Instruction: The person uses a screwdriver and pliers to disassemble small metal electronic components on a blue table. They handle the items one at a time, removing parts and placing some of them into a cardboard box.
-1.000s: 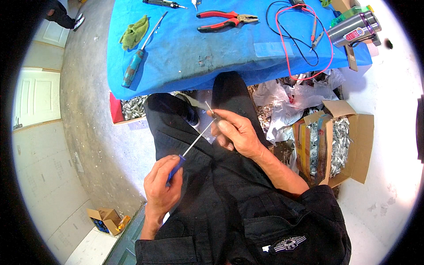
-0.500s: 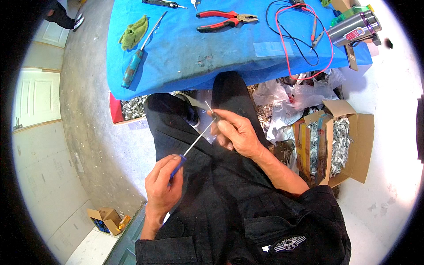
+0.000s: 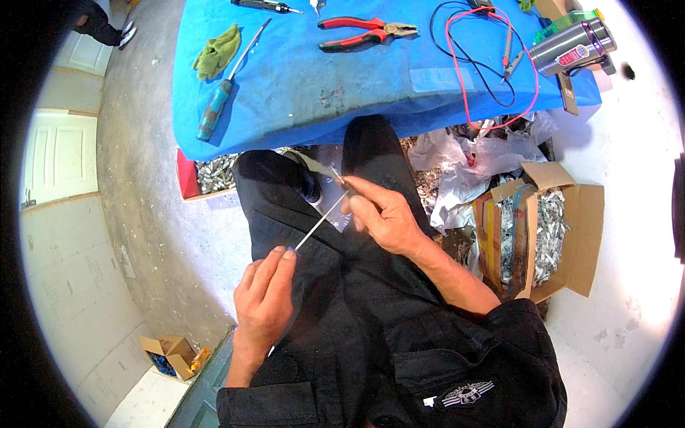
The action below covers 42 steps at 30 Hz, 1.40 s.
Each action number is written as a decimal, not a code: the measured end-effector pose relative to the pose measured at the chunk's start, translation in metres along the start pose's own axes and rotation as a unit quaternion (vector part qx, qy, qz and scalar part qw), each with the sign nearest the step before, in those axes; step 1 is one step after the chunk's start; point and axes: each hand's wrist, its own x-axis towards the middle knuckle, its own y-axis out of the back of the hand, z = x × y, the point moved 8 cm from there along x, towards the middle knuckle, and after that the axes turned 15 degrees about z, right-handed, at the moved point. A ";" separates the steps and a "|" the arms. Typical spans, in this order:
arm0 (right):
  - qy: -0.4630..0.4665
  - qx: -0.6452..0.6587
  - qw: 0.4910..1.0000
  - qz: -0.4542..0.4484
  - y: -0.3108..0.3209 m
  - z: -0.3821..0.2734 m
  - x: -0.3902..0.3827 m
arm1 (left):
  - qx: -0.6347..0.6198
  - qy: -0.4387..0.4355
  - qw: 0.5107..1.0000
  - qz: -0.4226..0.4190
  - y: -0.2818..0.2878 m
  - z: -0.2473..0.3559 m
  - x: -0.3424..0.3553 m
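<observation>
My left hand (image 3: pixel 262 294) is closed round the handle of a thin screwdriver (image 3: pixel 319 225). Its blue handle is almost wholly hidden by my fingers, and the bare metal shaft slants up to the right. Above my lap, my right hand (image 3: pixel 387 220) pinches a small dark part with a thin metal pin (image 3: pixel 338 175) sticking up from it. The screwdriver's tip meets this part at my right fingertips; the exact contact is hidden. What kind of part it is, I cannot make out.
On the blue-covered table (image 3: pixel 285 107) lie red-handled pliers (image 3: pixel 364 33), a larger screwdriver (image 3: pixel 216 107), a green cloth (image 3: pixel 217 53), test leads (image 3: pixel 464 85) and a steel flask (image 3: pixel 571 48). A cardboard box (image 3: pixel 581 235) of metal pieces stands at right. A person (image 3: pixel 100 25) is at far left.
My left hand has turned on the screwdriver, and its fingers now cover the blue handle that showed before. My right hand and the small part stay nearly in place.
</observation>
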 end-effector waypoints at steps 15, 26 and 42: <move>0.097 -0.105 0.990 0.015 -0.004 -0.022 -0.004 | -0.333 0.515 0.788 -0.060 -0.024 -0.065 -0.043; 0.130 -0.102 0.986 0.025 -0.003 -0.021 -0.004 | -0.194 0.429 0.878 -0.082 -0.017 -0.061 -0.034; 0.121 -0.093 0.988 0.021 -0.004 -0.014 -0.003 | -0.269 0.479 0.832 -0.074 -0.022 -0.067 -0.045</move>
